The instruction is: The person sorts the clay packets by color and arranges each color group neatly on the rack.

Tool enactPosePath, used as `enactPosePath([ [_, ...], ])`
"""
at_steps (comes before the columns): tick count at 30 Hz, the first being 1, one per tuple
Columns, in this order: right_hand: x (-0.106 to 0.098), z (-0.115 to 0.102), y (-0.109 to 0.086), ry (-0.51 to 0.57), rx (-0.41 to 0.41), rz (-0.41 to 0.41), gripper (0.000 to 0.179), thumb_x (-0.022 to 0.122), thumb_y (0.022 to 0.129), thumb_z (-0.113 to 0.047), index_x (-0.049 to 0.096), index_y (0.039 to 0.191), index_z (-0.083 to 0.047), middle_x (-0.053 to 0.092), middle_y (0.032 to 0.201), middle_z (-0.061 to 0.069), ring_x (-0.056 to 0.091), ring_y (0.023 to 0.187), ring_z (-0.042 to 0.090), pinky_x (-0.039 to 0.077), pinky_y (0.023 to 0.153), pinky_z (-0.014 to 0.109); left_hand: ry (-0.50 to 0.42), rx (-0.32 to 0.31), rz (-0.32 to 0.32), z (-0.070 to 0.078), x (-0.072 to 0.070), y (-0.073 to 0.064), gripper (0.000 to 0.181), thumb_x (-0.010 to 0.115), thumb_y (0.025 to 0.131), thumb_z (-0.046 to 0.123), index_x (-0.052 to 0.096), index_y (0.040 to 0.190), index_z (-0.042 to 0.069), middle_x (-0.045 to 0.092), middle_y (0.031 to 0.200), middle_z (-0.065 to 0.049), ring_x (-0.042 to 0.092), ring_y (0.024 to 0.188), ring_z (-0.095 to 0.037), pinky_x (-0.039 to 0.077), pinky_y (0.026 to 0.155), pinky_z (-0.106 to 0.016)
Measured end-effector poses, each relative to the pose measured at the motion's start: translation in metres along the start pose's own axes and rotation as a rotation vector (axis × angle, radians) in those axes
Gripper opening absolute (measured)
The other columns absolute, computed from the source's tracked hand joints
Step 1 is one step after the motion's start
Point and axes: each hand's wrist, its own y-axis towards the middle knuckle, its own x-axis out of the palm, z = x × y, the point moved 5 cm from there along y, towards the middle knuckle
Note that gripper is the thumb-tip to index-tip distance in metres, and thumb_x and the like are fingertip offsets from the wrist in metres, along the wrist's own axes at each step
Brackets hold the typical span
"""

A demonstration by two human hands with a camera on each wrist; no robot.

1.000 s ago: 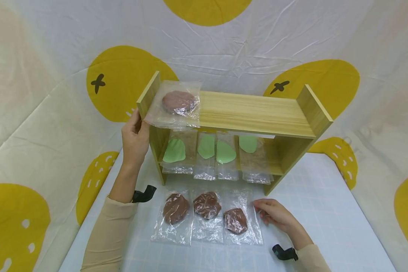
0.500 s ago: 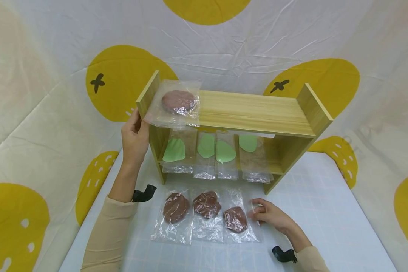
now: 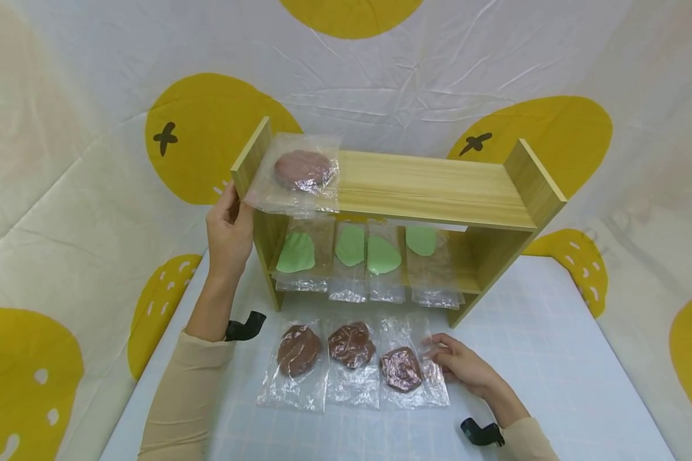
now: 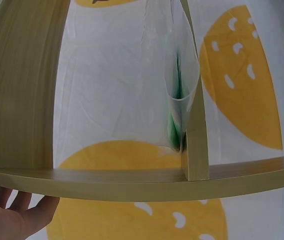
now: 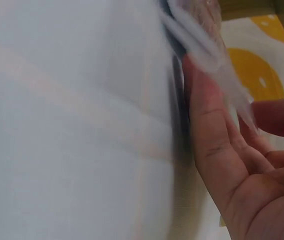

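My left hand [image 3: 229, 237] rests against the outer face of the left side panel of a wooden shelf [image 3: 432, 192]; in the left wrist view its fingertips [image 4: 44, 207] meet the panel's edge from outside. Low on the right, my right hand [image 3: 464, 366] pinches the right edge of a clear plastic bag [image 3: 400, 390] that holds a brown patty-like piece. In the right wrist view fingers lie under the bag's edge [image 5: 217, 65], thumb over it, and the edge is raised off the table. Two similar bags [image 3: 300, 390] [image 3: 353, 394] lie to its left.
A bagged reddish-brown piece [image 3: 304, 169] lies on the top shelf's left end, its bag overhanging the front. Several bagged green leaf-like pieces [image 3: 383, 255] fill the lower shelf. A pale cloth covers the table [image 3: 553, 358]; a patterned white curtain [image 3: 403, 77] hangs behind.
My right hand has shifted its fingers at the rightmost bag's edge; that bag now tilts with a brighter sheen. The left hand has stayed against the shelf.
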Motion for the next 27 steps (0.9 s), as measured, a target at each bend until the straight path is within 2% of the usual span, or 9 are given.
enactPosePath([
  [4, -0.001, 0.0, 0.0, 0.015, 0.009, 0.014, 0.035, 0.042, 0.103, -0.004, 0.038, 0.134, 0.01, 0.061, 0.104, 0.015, 0.061, 0.085, 0.02, 0.053, 0.072, 0.031, 0.01, -0.016, -0.003, 0.01, 0.002, -0.002, 0.036, 0.057, 0.102, 0.007, 0.06, 0.138, 0.004, 0.064, 0.129, -0.013, 0.059, 0.11, -0.02, 0.047, 0.093, -0.028],
  [7, -0.002, 0.002, 0.0, 0.04, 0.023, 0.025, 0.034, 0.044, 0.102, -0.007, 0.039, 0.132, 0.008, 0.058, 0.099, 0.012, 0.059, 0.083, 0.018, 0.053, 0.072, 0.031, 0.009, -0.013, -0.001, 0.002, 0.001, 0.0, 0.036, 0.057, 0.102, 0.007, 0.061, 0.138, 0.005, 0.064, 0.129, -0.012, 0.06, 0.109, -0.02, 0.047, 0.092, -0.029],
  [9, -0.002, 0.005, 0.002, 0.049, 0.018, 0.026, 0.035, 0.047, 0.101, -0.007, 0.04, 0.132, 0.008, 0.058, 0.104, 0.012, 0.059, 0.089, 0.019, 0.053, 0.076, 0.032, 0.005, -0.013, 0.001, -0.007, -0.001, 0.002, 0.037, 0.057, 0.102, 0.007, 0.061, 0.138, 0.008, 0.064, 0.129, -0.011, 0.06, 0.11, -0.021, 0.047, 0.093, -0.029],
  [12, 0.0, 0.009, 0.003, 0.055, -0.008, 0.006, 0.042, 0.054, 0.098, -0.005, 0.038, 0.134, 0.01, 0.059, 0.112, 0.013, 0.06, 0.096, 0.02, 0.052, 0.081, 0.033, -0.001, -0.009, -0.004, -0.01, -0.002, 0.002, 0.038, 0.059, 0.102, 0.01, 0.061, 0.139, 0.01, 0.064, 0.131, -0.01, 0.059, 0.112, -0.021, 0.047, 0.093, -0.03],
  [17, 0.005, 0.014, 0.005, 0.144, -0.027, -0.094, 0.066, 0.06, 0.093, 0.004, 0.019, 0.145, 0.008, 0.062, 0.115, 0.021, 0.066, 0.098, 0.027, 0.056, 0.082, 0.04, -0.01, -0.008, -0.008, -0.009, -0.002, 0.0, 0.038, 0.059, 0.102, 0.012, 0.06, 0.14, 0.011, 0.063, 0.132, -0.01, 0.059, 0.114, -0.023, 0.047, 0.094, -0.03],
  [21, 0.008, 0.016, 0.004, 0.207, -0.026, -0.164, 0.08, 0.059, 0.093, 0.008, 0.009, 0.154, 0.003, 0.058, 0.126, 0.024, 0.064, 0.108, 0.032, 0.054, 0.087, 0.047, -0.006, -0.012, -0.007, -0.008, -0.002, 0.0, 0.037, 0.059, 0.102, 0.013, 0.061, 0.139, 0.011, 0.064, 0.131, -0.01, 0.059, 0.113, -0.022, 0.047, 0.094, -0.03],
  [27, 0.008, 0.015, 0.004, 0.223, -0.033, -0.152, 0.081, 0.059, 0.093, 0.007, 0.01, 0.157, -0.002, 0.053, 0.135, 0.025, 0.062, 0.112, 0.033, 0.053, 0.089, 0.044, 0.001, -0.001, -0.005, -0.009, -0.002, 0.002, 0.037, 0.059, 0.102, 0.013, 0.061, 0.139, 0.011, 0.064, 0.131, -0.01, 0.06, 0.112, -0.022, 0.047, 0.093, -0.03],
])
